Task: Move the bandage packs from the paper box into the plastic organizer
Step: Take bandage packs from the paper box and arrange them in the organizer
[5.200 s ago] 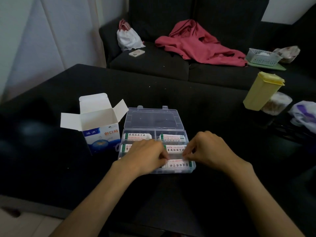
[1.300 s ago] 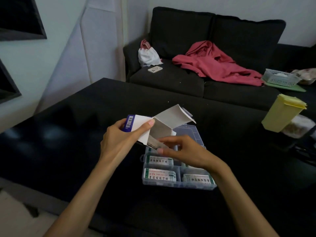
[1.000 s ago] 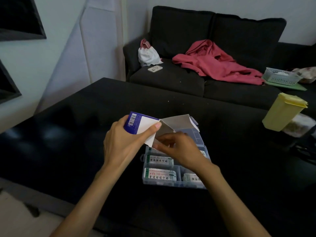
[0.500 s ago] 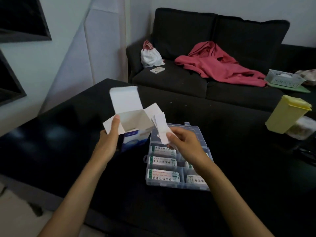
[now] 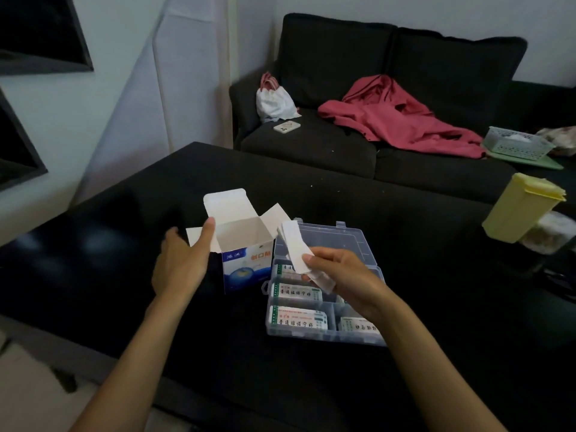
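Several thin bandage packs, pinched at their lower end by right-hand fingers above the organizer at frame centre, look light, floppy and prone to fanning; left fingers rest loosely apart on the box.

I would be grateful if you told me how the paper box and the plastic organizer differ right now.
The paper box is opaque white and blue card and stands upright; the plastic organizer is clear and lies flat. The paper box looks empty inside, while the plastic organizer holds bandage packs in its compartments. Both are open on the black table.
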A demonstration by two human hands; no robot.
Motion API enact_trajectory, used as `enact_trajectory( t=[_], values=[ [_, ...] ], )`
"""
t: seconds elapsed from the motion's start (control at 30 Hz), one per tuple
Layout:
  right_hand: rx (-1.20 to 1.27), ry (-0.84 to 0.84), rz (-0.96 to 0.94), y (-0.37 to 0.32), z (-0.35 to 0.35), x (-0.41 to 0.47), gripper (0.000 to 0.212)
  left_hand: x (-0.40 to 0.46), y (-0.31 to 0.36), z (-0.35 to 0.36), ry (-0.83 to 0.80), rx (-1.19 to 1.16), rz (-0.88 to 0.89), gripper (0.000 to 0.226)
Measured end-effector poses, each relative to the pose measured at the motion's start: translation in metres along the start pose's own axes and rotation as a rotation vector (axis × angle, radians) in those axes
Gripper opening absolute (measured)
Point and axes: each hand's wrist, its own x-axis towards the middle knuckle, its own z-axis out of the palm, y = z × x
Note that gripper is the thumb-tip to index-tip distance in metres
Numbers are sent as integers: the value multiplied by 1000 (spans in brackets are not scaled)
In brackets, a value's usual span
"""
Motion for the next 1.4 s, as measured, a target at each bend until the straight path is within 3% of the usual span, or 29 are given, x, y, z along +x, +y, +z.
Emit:
enact_trajectory(
  t=[0.1,0.17,0.23,0.37,0.43,0.5,0.7,0.87,0.93,1.17,1.33,1.4],
  values=[
    [22,-5,-5,0,-2,-2,22,-14,17,-8,317,-179,244,58],
    [58,18,-22,-1,-6,-3,25,-31,29,-8,368,-325,420,33],
    [89,74,-48,0,-11,-5,23,-47,36,2,139,-391,396,25],
    [118,176,-106,2,-18,-10,18,-73,45,34,-545,-311,138,38],
    [111,164,-101,2,-20,-12,20,-80,50,44,-730,-259,46,50],
    [113,148,-62,3,-20,-14,20,-84,54,51,-788,-246,18,50],
    [183,274,7,6,-23,-11,26,-91,54,62,-694,-331,88,33],
    [118,58,-25,4,-32,-19,41,-83,57,62,-585,-379,25,33],
    [102,55,-57,6,-37,-23,44,-84,57,62,-588,-435,15,32],
    [195,103,-33,10,-67,-36,13,-90,57,72,-577,-522,48,28],
    [-80,147,-10,17,-95,-44,17,-82,59,67,-527,-591,-10,37],
    [-213,141,-99,20,-103,-48,16,-80,58,66,-521,-590,-2,39]
  ],
)
